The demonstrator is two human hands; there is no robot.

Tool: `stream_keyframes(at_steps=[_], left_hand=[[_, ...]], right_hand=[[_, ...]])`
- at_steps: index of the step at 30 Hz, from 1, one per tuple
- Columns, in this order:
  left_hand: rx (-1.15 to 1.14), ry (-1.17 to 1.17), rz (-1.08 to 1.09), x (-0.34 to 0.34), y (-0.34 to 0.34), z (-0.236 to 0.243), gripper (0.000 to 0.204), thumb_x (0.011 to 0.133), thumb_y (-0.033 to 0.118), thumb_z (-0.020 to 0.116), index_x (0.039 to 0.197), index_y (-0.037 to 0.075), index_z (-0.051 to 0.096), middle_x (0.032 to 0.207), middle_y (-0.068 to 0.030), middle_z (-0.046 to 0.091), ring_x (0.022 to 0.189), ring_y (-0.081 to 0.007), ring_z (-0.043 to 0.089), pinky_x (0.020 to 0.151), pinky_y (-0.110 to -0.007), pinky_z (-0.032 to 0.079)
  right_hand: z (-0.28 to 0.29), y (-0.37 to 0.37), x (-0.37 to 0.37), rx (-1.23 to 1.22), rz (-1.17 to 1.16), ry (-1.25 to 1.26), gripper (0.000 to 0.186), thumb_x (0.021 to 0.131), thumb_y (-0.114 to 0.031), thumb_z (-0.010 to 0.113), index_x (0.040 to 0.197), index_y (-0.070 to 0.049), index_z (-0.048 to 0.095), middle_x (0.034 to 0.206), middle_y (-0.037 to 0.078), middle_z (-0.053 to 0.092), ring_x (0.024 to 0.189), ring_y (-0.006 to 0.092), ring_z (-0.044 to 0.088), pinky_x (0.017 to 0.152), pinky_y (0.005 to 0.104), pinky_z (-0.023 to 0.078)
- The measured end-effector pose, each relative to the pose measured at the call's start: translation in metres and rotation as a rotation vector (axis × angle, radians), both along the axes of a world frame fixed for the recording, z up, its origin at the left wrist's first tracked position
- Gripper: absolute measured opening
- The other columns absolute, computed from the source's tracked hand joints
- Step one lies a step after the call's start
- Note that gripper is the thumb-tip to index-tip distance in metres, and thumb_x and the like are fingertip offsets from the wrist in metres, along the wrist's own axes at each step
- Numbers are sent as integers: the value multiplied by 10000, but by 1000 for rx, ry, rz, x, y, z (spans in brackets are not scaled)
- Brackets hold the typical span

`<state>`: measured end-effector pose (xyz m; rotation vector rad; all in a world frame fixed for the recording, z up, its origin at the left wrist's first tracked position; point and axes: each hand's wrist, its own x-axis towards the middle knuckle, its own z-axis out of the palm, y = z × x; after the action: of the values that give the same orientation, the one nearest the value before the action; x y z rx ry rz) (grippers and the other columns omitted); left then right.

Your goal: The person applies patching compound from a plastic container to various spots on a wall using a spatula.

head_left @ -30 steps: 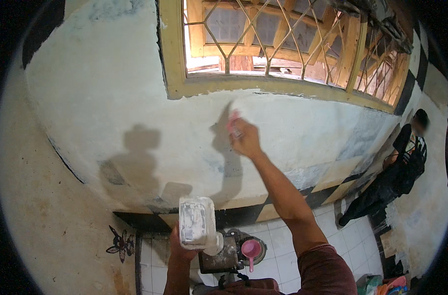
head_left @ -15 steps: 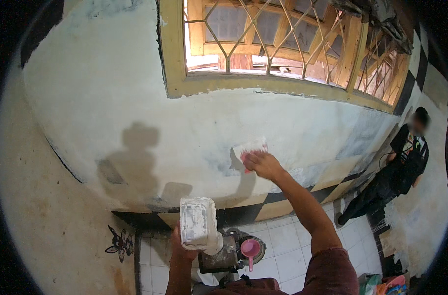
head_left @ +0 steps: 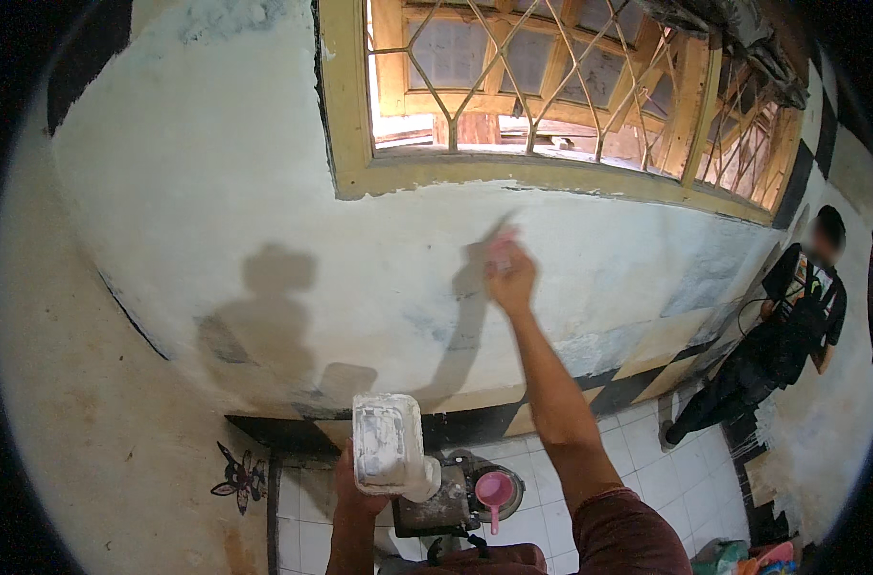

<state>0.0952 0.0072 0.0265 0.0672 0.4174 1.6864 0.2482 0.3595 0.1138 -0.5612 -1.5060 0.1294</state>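
Note:
My right hand [head_left: 510, 275] is raised against the wall, just below the window. Its fingers are closed on a flat pink putty scraper [head_left: 505, 235], seen almost edge-on and slightly blurred. White filler covers much of the wall [head_left: 389, 259] around it, with bluish-grey patches lower down. At the lower middle, my left hand [head_left: 352, 479] grips the side of a rectangular white tub [head_left: 389, 446] smeared with white paste. Most of the left fingers are hidden behind the tub.
Below the tub, a dark stand [head_left: 436, 508] bears a pink dipper [head_left: 494, 491]. A yellow-framed window [head_left: 355, 115] with a metal grille is above. A person in dark clothes [head_left: 777, 326] stands at the right. Colourful items [head_left: 753, 558] lie at the lower right on the white tile floor [head_left: 638, 470].
My right hand has moved up the wall toward the window frame, and the scraper has turned from face-on to nearly edge-on. The left hand keeps the tub in about the same place.

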Motion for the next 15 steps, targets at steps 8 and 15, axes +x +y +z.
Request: stream_keyframes(at_steps=[8, 15], left_hand=[[106, 132, -5, -16, -9, -14, 498, 889, 294, 599, 1317, 85, 454, 1258, -118, 556, 1158, -257, 543, 948, -436, 483], [-31, 294, -5, 5, -3, 3, 809, 639, 292, 854, 1305, 74, 450, 1211, -92, 596, 1096, -246, 588, 963, -394, 478]], right_hand=[[-45, -125, -51, 97, 70, -308, 230, 632, -42, 634, 859, -80, 617, 868, 129, 614, 718, 319, 603, 617, 389, 508], [-159, -92, 89, 99, -376, -493, 210, 621, -22, 679, 795, -77, 574, 843, 106, 602, 702, 310, 590, 571, 404, 493]])
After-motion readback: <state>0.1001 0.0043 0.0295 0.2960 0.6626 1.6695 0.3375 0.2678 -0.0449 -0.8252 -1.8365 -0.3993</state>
